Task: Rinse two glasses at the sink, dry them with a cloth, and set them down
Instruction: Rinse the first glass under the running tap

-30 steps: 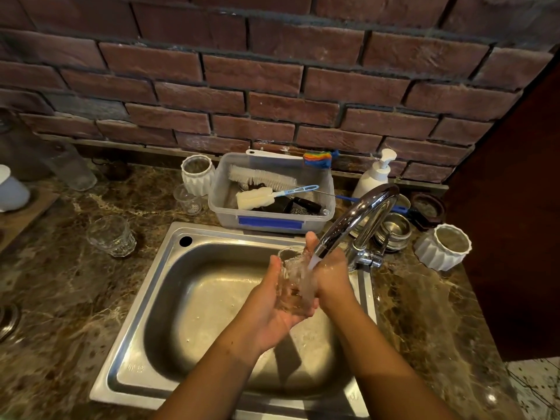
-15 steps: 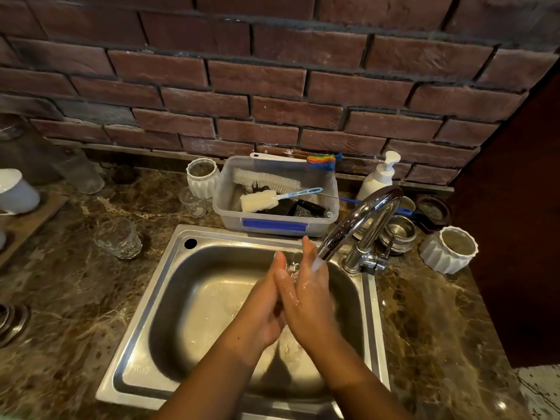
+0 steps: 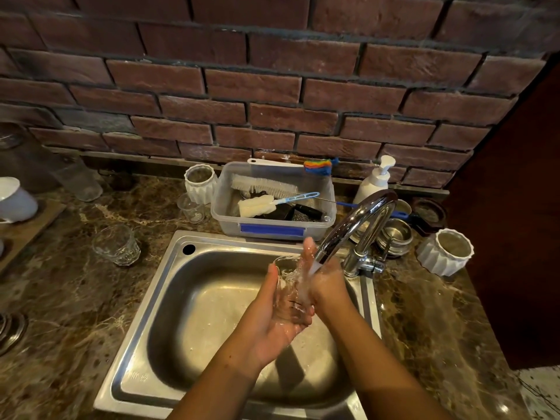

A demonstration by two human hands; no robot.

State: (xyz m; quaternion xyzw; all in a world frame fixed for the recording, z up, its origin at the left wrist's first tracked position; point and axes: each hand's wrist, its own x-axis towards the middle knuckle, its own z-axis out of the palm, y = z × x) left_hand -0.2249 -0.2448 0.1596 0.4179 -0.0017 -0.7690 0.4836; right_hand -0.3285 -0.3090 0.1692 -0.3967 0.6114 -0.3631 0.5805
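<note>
Glass [image 3: 289, 286] sits over the sink [image 3: 178, 298] basin, right under the faucet [image 3: 357, 219], with the stream striking it near the rim. My left hand [image 3: 272, 325] cradles it from below, fingers curled round the base and thumb up the near side. My right hand [image 3: 328, 280] lies flat against the far side, fingers straight and pressed to the wall. Through the splash I can't tell whether any fingertip dips inside the rim. To rinse well, I'd tilt the mouth toward the stream so water fills and spills out. I'd turn the glass in the left palm while the right rubs all round, holding it low over the basin, since wet glass is likely slippery. The second glass [image 3: 116, 244] stands on the countertop [image 3: 60, 298], left of the sink.
</note>
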